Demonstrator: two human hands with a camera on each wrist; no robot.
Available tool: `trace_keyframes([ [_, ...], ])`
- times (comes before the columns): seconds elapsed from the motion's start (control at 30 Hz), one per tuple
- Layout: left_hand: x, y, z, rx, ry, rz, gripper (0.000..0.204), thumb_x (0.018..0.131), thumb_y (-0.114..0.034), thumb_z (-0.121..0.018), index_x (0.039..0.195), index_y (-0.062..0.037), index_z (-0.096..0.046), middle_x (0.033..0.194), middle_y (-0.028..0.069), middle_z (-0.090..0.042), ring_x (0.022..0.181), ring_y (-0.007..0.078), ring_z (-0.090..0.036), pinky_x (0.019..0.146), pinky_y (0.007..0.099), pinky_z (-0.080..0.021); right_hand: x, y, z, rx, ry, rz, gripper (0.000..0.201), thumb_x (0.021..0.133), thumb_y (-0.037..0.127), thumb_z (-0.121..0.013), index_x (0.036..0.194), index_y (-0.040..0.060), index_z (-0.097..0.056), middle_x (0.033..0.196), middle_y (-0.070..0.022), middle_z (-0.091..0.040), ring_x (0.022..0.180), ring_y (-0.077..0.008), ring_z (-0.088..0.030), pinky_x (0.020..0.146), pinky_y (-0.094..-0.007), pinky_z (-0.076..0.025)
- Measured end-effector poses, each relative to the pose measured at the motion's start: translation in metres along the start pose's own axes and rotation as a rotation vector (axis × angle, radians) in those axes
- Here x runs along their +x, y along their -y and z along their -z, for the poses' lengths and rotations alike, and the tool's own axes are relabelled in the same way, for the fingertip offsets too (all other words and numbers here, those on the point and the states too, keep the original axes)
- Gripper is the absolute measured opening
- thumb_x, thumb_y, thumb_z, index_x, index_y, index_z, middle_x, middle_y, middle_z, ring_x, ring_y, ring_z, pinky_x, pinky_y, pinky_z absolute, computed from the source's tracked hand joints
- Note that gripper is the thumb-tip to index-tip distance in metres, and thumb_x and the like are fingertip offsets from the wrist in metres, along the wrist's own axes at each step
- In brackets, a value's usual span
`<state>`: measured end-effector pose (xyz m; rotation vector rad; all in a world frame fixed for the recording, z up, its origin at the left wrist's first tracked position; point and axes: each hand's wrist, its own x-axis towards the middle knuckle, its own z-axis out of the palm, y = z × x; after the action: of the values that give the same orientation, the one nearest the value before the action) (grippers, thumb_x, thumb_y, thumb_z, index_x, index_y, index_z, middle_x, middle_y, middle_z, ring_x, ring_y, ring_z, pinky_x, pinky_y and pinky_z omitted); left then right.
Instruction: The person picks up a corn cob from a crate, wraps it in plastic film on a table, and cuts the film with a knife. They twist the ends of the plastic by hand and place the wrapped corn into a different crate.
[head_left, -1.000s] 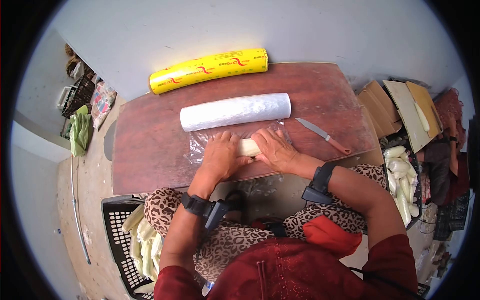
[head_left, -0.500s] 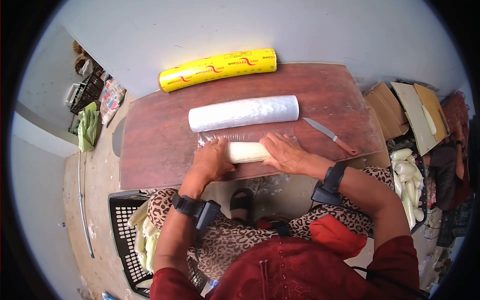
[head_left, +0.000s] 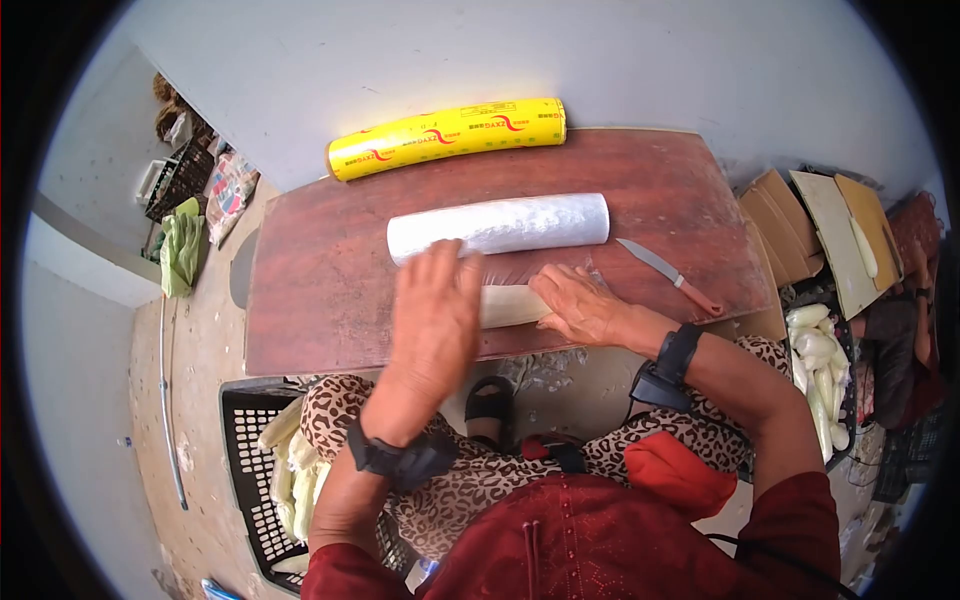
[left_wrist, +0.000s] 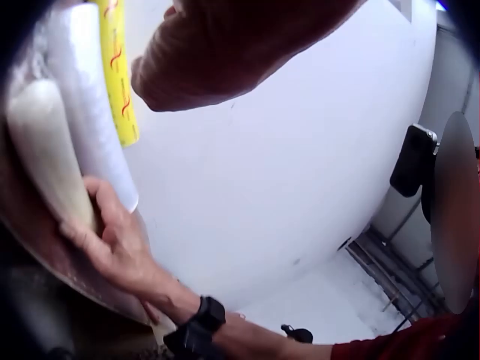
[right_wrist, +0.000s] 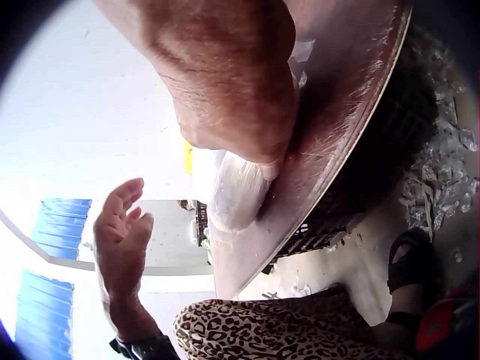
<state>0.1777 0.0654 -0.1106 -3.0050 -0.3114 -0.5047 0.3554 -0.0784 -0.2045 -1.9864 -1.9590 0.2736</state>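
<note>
the bare right hand is gripping 1 end of a long, pale vegetable, apparently to prevent rolling; it is lying on a reddish-brown wooden table beside a white, cylindrical film roll. the bare left hand is hovering, holding nothing.

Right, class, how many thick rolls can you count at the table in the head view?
2. The yellow roll lies along the table's far edge, by the wall; the white roll lies nearer the person. No other seems hidden there.
</note>
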Motion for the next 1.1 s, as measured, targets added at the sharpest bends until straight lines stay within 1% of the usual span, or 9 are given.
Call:
trace_keyframes([
  [0.03,-0.001,-0.011,-0.008,-0.116,0.002,-0.082,0.048,0.078,-0.006,-0.064,0.124,0.0019,-0.055,0.127,0.0219,-0.053,0.117,0.0355,-0.049,0.103,0.0436,-0.037,0.0,0.0,0.0,-0.004,0.005,-0.002,0.041,0.083,0.022,-0.073,0.107,0.0032,-0.045,0.109,-0.0158,-0.047,0.105,-0.035,-0.051,0.084,-0.0473,-0.042],
  [0.13,-0.011,-0.014,-0.05,-0.175,0.134,-0.119,0.06,0.076,-0.018,-0.073,0.128,0.0018,-0.051,0.128,0.0206,-0.052,0.117,0.0343,-0.05,0.101,0.0436,-0.039,0.0,-0.003,-0.003,-0.019,-0.031,0.023,0.041,0.083,0.022,-0.072,0.108,0.0033,-0.046,0.108,-0.0159,-0.048,0.104,-0.0349,-0.051,0.084,-0.0474,-0.042],
  [0.27,-0.021,0.006,-0.074,-0.218,0.208,0.047,0.08,0.068,-0.029,-0.082,0.132,0.0018,-0.046,0.125,0.0165,-0.054,0.112,0.0336,-0.052,0.095,0.0436,-0.045,-0.002,-0.002,-0.003,0.016,0.024,-0.04,0.046,0.083,0.023,-0.071,0.119,0.0043,-0.047,0.111,-0.0147,-0.048,0.108,-0.0337,-0.05,0.089,-0.0472,-0.041],
  [0.47,-0.015,0.007,-0.074,-0.297,0.265,0.107,0.079,0.065,-0.028,-0.084,0.127,0.0019,-0.047,0.119,0.0168,-0.056,0.107,0.0358,-0.053,0.09,0.0422,-0.049,-0.001,0.001,0.004,0.009,0.043,-0.076,0.054,0.081,0.023,-0.073,0.124,0.0045,-0.046,0.112,-0.0138,-0.048,0.108,-0.033,-0.05,0.087,-0.0484,-0.042],
  [0.57,-0.014,0.009,-0.077,-0.318,0.214,0.118,0.078,0.063,-0.028,-0.085,0.124,0.001,-0.047,0.115,0.016,-0.057,0.104,0.0367,-0.055,0.091,0.0418,-0.048,-0.003,0.003,0.007,0.02,0.009,-0.075,0.057,0.079,0.022,-0.075,0.125,0.0045,-0.046,0.112,-0.0137,-0.047,0.106,-0.0333,-0.05,0.086,-0.0488,-0.043],
  [0.67,-0.013,0.013,-0.081,-0.319,0.229,0.106,0.075,0.063,-0.029,-0.086,0.121,-0.0009,-0.047,0.112,0.0164,-0.058,0.105,0.0372,-0.056,0.09,0.0422,-0.049,-0.001,0.003,0.003,0.011,0.002,-0.104,0.058,0.077,0.021,-0.076,0.123,0.0041,-0.047,0.111,-0.014,-0.047,0.105,-0.0336,-0.05,0.086,-0.0479,-0.043],
  [0.77,-0.01,0.01,-0.074,-0.294,0.309,0.192,0.069,0.066,-0.032,-0.085,0.116,-0.0042,-0.048,0.114,0.013,-0.058,0.107,0.0331,-0.056,0.086,0.0421,-0.052,-0.001,0.001,0.002,0.024,0.007,-0.096,0.055,0.076,0.019,-0.077,0.12,0.0038,-0.048,0.11,-0.0145,-0.047,0.102,-0.0343,-0.051,0.087,-0.0466,-0.044],
  [0.93,-0.01,0.014,-0.068,-0.312,0.377,0.239,0.07,0.065,-0.032,-0.086,0.118,-0.0035,-0.05,0.113,0.0177,-0.06,0.109,0.0366,-0.058,0.089,0.043,-0.05,-0.004,-0.006,-0.001,0.143,-0.045,-0.039,0.05,0.077,0.021,-0.075,0.115,0.0034,-0.048,0.107,-0.0156,-0.049,0.099,-0.0364,-0.052,0.087,-0.0463,-0.044],
  [1.1,-0.003,0.018,-0.059,-0.313,0.506,0.289,0.073,0.063,-0.038,-0.087,0.119,-0.0028,-0.054,0.117,0.0191,-0.061,0.111,0.0369,-0.059,0.091,0.0429,-0.05,-0.006,-0.006,0.003,0.117,0.039,-0.071,0.047,0.08,0.028,-0.072,0.113,0.0048,-0.048,0.106,-0.0145,-0.05,0.104,-0.0332,-0.051,0.089,-0.0474,-0.039],
])
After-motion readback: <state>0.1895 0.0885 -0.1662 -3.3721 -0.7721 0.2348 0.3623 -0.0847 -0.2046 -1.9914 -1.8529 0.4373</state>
